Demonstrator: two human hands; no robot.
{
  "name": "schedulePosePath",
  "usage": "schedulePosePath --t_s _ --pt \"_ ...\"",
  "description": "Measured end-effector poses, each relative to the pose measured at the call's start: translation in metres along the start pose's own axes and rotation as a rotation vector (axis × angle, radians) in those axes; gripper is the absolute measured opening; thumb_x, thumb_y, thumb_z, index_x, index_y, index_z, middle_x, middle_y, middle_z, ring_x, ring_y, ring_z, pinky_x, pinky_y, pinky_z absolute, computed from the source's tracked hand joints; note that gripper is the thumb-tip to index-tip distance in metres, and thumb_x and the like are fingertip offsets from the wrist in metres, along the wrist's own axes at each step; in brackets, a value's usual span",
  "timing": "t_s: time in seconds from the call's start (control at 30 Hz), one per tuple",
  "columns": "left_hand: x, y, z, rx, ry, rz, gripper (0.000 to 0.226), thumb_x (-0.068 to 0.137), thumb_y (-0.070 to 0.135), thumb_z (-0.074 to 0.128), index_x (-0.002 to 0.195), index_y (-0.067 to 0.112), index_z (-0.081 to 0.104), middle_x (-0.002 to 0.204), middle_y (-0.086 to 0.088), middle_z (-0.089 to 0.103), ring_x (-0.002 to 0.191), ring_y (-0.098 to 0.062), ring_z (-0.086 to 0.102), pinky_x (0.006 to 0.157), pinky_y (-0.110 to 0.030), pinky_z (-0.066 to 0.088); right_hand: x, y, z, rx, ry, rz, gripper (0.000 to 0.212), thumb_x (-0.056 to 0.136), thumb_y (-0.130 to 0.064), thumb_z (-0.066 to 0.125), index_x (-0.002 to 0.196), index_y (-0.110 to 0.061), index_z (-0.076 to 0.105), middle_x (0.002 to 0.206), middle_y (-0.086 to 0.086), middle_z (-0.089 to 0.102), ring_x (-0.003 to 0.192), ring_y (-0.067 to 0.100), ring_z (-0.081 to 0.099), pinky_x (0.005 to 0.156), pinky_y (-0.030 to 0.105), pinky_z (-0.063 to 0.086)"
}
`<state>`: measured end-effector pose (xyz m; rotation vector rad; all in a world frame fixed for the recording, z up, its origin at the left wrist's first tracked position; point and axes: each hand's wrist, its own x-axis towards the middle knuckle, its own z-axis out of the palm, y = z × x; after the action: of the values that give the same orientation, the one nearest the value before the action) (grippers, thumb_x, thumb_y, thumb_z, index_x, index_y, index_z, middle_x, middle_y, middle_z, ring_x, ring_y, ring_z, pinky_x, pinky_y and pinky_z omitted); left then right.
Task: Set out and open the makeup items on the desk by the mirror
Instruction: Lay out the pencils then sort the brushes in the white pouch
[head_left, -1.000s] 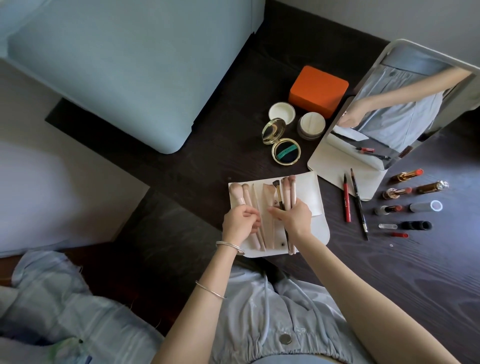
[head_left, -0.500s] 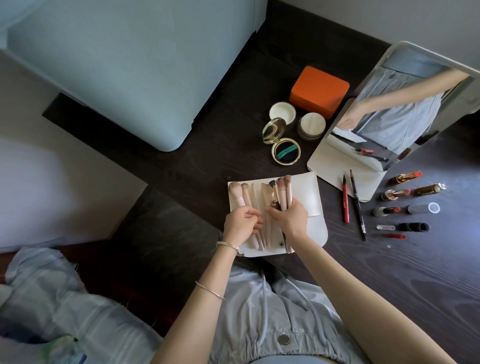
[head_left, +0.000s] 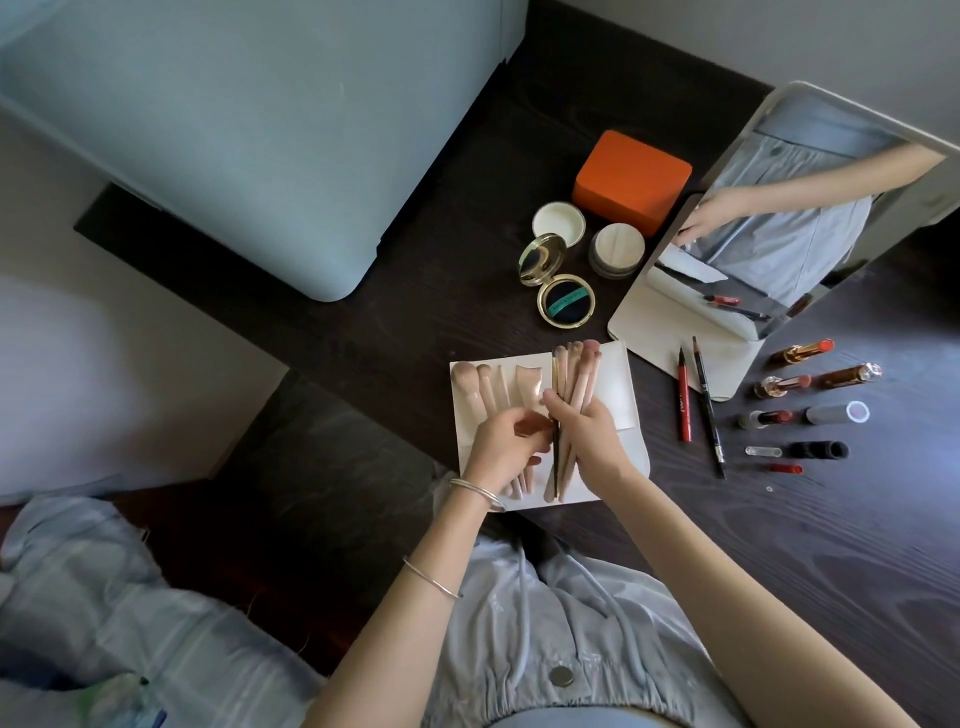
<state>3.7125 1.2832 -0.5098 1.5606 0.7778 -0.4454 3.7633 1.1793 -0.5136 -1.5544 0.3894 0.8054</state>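
A white brush pouch lies open on the dark desk near its front edge. My right hand grips a bundle of pink makeup brushes, lifted and fanned above the pouch. My left hand rests on the pouch over the lower ends of the brushes left in it, fingers curled and blurred. The white-framed mirror stands at the right. Beside it lie opened lipsticks and two pencils.
An open gold compact, a white lid, a round powder jar and an orange box sit behind the pouch. A pale blue cabinet fills the left. Caps and tubes lie at the right.
My right hand has gathered several brushes into a bundle and raised them from the pouch. My left hand stayed low on the pouch over the remaining brushes.
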Motion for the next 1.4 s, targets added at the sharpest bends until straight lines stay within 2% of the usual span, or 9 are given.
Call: schedulePosePath --t_s 0.1,0.23,0.43,0.63,0.73,0.8,0.93,1.1,1.4 --pt "-0.001 0.006 0.005 -0.006 -0.039 0.009 0.012 0.089 0.012 0.062 0.1 0.008 0.067 0.087 0.0 0.066 0.078 -0.011 0.065 0.066 -0.02 0.056 -0.005 -0.004 -0.01 0.125 -0.02 0.046 0.014 0.089 -0.018 0.063 0.082 -0.007 0.059 0.068 0.006 0.062 0.065 0.019 0.063 0.06 0.028 0.053" --pt "-0.002 0.007 0.01 -0.029 -0.107 -0.048 0.016 0.09 0.002 0.056 0.104 0.002 0.065 0.089 -0.003 0.065 0.079 -0.01 0.065 0.069 -0.021 0.058 -0.008 -0.002 -0.017 0.055 0.007 0.019 0.01 0.083 -0.013 0.071 0.084 -0.004 0.066 0.077 0.012 0.067 0.07 0.022 0.067 0.067 0.029 0.056" --pt "-0.005 0.008 0.015 -0.067 -0.164 -0.1 0.012 0.089 0.008 0.063 0.101 0.008 0.063 0.088 -0.002 0.067 0.078 -0.01 0.066 0.065 -0.021 0.058 -0.01 0.0 -0.022 -0.045 0.019 0.046 0.012 0.08 -0.015 0.074 0.074 -0.01 0.066 0.056 -0.004 0.066 0.049 0.002 0.062 0.048 0.012 0.047" --pt "0.001 0.004 0.011 0.045 -0.081 -0.081 0.017 0.085 0.006 0.067 0.1 0.0 0.065 0.085 -0.007 0.063 0.074 -0.013 0.064 0.066 -0.023 0.059 -0.006 -0.001 -0.027 -0.177 0.03 0.042 0.015 0.078 -0.014 0.075 0.089 -0.007 0.069 0.074 0.003 0.064 0.066 0.012 0.057 0.059 0.021 0.045" --pt "0.0 0.005 0.008 0.212 -0.024 -0.003 0.019 0.089 0.013 0.063 0.105 0.004 0.067 0.084 -0.006 0.065 0.074 -0.016 0.063 0.07 -0.029 0.059 -0.001 0.0 -0.026 -0.203 0.061 0.063 0.015 0.075 -0.013 0.077 0.087 -0.007 0.07 0.074 0.002 0.063 0.067 0.014 0.055 0.06 0.022 0.043" --pt "0.0 0.004 0.006 0.522 0.072 0.133 0.02 0.093 0.022 0.056 0.106 0.012 0.068 0.091 -0.005 0.069 0.083 -0.019 0.064 0.075 -0.035 0.056 0.003 0.002 -0.023 -0.244 0.129 0.067 0.016 0.075 -0.016 0.077 0.088 -0.008 0.071 0.069 -0.001 0.061 0.065 0.013 0.053 0.058 0.021 0.04" --pt "0.004 0.003 0.004 0.962 0.167 0.285 0.025 0.097 0.024 0.045 0.113 0.023 0.064 0.104 -0.003 0.059 0.094 -0.023 0.06 0.063 -0.032 0.044 0.008 0.007 -0.014 -0.319 0.206 0.09 0.019 0.073 -0.023 0.079 0.084 -0.011 0.07 0.068 -0.005 0.059 0.062 0.008 0.053 0.052 0.019 0.037" --pt "0.013 -0.003 0.002 1.058 0.137 0.305 0.028 0.1 0.021 0.038 0.118 0.024 0.059 0.107 -0.006 0.051 0.093 -0.026 0.058 0.06 -0.033 0.037 0.01 0.011 -0.009 -0.382 0.224 0.076 0.026 0.071 -0.031 0.08 0.084 -0.012 0.068 0.07 -0.003 0.061 0.065 0.011 0.056 0.054 0.02 0.041" --pt "0.017 -0.007 0.0 1.04 0.203 0.287 0.025 0.099 0.019 0.043 0.117 0.028 0.058 0.11 -0.003 0.053 0.094 -0.024 0.06 0.059 -0.033 0.044 0.013 0.015 -0.005 -0.503 0.2 0.059 0.021 0.077 -0.03 0.074 0.083 -0.012 0.066 0.076 0.001 0.065 0.07 0.018 0.059 0.054 0.025 0.042"
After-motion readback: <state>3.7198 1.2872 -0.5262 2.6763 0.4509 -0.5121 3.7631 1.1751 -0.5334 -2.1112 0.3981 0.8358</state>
